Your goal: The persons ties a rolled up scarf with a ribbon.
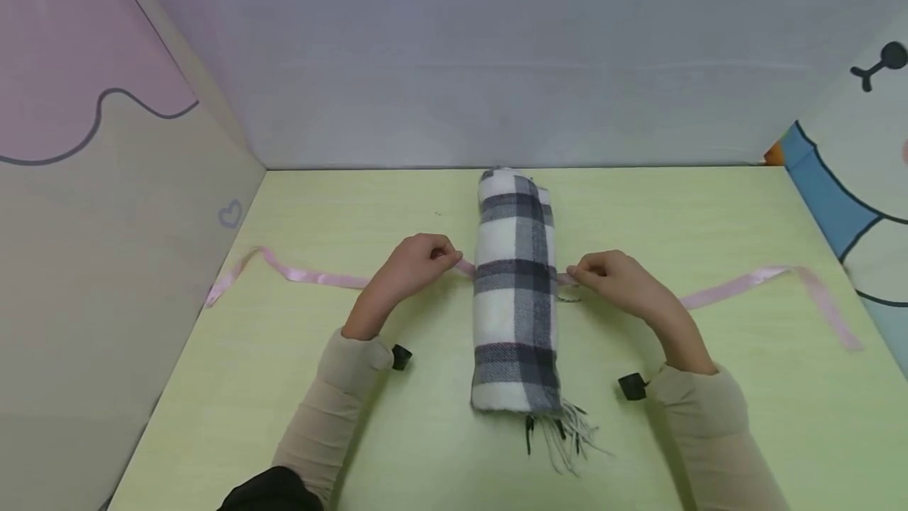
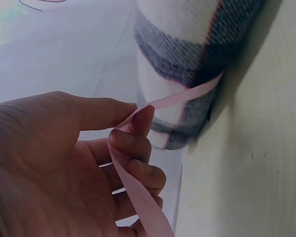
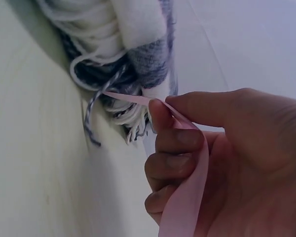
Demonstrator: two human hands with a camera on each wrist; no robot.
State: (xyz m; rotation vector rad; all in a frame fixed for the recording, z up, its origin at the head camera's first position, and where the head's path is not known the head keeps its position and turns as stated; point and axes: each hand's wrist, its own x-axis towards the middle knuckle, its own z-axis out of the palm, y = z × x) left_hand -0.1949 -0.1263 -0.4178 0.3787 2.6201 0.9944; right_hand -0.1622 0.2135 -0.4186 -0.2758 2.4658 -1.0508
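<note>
three walls (image 1: 511, 85) around the back and sides: plain lavender-grey at the rear, pink and off-white with a small drawn heart (image 1: 230, 214) at left, cartoon-painted at right. between them, a pale yellow-green desk (image 1: 426, 456). lying lengthwise near the middle of the desk, with its far end close to the rear wall, a rolled plaid scarf (image 1: 514, 310) in white and greys. on the forearms, two beige sleeves (image 1: 716, 432). just left of the scarf, the left hand (image 1: 418, 266), with its grip pinching a pink satin ribbon (image 1: 319, 278) between thumb and fingertip. just right of the scarf, the right hand (image 1: 617, 278), with its grip likewise pinching the ribbon. emerging low at both sides of the scarf, then trailing outward past both hands in loose bends: the same ribbon. at the scarf's near end, toward the right, a splayed fringe (image 1: 567, 436). beside the cuffs, two small black blocks (image 1: 631, 386).
</note>
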